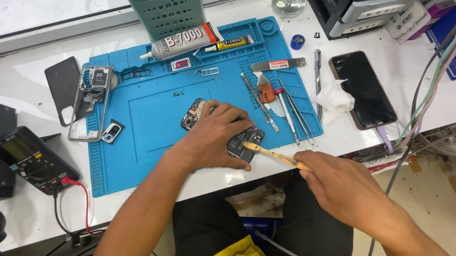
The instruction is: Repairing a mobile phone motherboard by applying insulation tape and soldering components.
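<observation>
My left hand (214,135) presses down on an opened phone (243,141) with its circuit board exposed, lying on a blue repair mat (149,112). Its fingers cover most of the phone. My right hand (336,183) grips a small yellowish brush (269,153) by the handle, and the bristle end rests on the phone's near right edge. Both hands are over the front edge of the mat.
Tweezers and metal pry tools (285,108) lie at the mat's right. Glue tubes (183,42) and a green basket (164,3) sit at the back. A phone frame (92,102) and dark back cover lie left, a multimeter (30,159) at the near left, another phone (363,89) right.
</observation>
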